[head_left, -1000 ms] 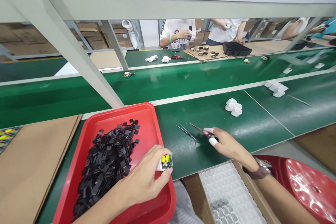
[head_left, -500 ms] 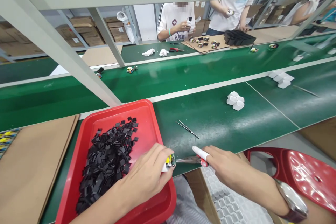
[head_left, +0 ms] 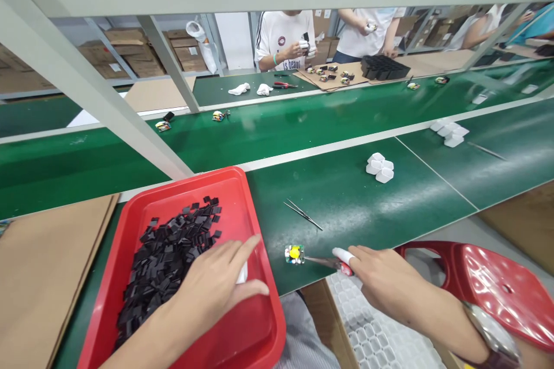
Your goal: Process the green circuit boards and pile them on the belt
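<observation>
The red tray (head_left: 236, 190) is smooth, glossy plastic; past its left edge lies matt cardboard (head_left: 56, 265). Near the front edge of the smooth, sheeny tabletop (head_left: 337, 196), the tool (head_left: 329, 264) pairs metal with red plastic.

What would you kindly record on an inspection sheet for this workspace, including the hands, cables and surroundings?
Surface: glossy green bench.
Job's things: circuit board with a yellow part, lying on the bench at the tip of a red-handled tool.
Clutter: tweezers, white cups, red tray with loose black pieces.
Hands: left hand over the tray, holding a mostly hidden white piece; right hand gripping the tool.
Cables: nothing seen.
Surroundings: red stool; people working opposite.
</observation>
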{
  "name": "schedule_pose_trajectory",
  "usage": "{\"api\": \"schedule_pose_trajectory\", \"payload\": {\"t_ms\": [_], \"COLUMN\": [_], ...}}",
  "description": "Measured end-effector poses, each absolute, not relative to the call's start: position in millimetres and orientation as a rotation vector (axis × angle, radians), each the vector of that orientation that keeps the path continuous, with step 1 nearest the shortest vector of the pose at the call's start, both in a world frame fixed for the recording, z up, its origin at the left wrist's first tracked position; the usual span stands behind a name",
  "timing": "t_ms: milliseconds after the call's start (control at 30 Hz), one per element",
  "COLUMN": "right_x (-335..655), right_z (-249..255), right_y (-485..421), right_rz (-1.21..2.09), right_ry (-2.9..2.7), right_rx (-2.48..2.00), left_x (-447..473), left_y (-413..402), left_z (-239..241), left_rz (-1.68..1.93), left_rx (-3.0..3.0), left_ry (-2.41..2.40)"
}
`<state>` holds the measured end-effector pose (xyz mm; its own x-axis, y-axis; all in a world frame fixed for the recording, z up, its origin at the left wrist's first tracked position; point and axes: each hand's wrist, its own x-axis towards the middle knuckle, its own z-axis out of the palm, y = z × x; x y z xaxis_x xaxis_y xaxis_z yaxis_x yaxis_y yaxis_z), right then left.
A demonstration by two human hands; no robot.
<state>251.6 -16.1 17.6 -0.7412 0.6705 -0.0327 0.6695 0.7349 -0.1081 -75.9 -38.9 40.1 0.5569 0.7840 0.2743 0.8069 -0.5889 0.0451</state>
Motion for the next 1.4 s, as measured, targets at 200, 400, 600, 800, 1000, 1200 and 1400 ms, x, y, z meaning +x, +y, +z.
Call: {"api": "schedule_pose_trajectory", "payload": {"t_ms": [200, 400, 600, 800, 1000, 1200, 1400], "right_x": [247.9, 242.3, 194.8, 186.9, 194.4, 180.1, 148.6], "right_z": [9.5, -36.4, -63.2, -69.1, -72.0, -46.8, -12.6], "right_y": [-9.1, 43.4, 82.3, 76.8, 75.5, 45.5, 2.0], "right_rz": [0.362, 0.072, -0.06, -0.021, 0.021, 0.232, 0.797], "right_ry": [-2.913, -2.645, -2.496, -2.524, -2.468, -2.412, -2.367], "right_rx": [-1.125, -1.597, -1.634, -1.401, -1.369, -1.119, -0.552], "left_x": [-63.3, -71.0, -69.9, -99.9, -105.0, -106.4, -98.8], "left_y": [-34.4, -35.5, -48.9, -62.3, -71.8, -84.2, -98.2], "left_z": [35.6, 24.7, 24.4, 24.8, 23.3, 17.6, 24.6], "left_rz": [-0.542, -0.659, -0.707, -0.796, -0.894, -0.917, -0.998], "left_rx": [-2.738, -2.744, -2.799, -2.71, -2.674, -2.655, -2.69], "left_ry": [-1.345, -1.522, -1.523, -1.645, -1.692, -1.814, -1.891]}}
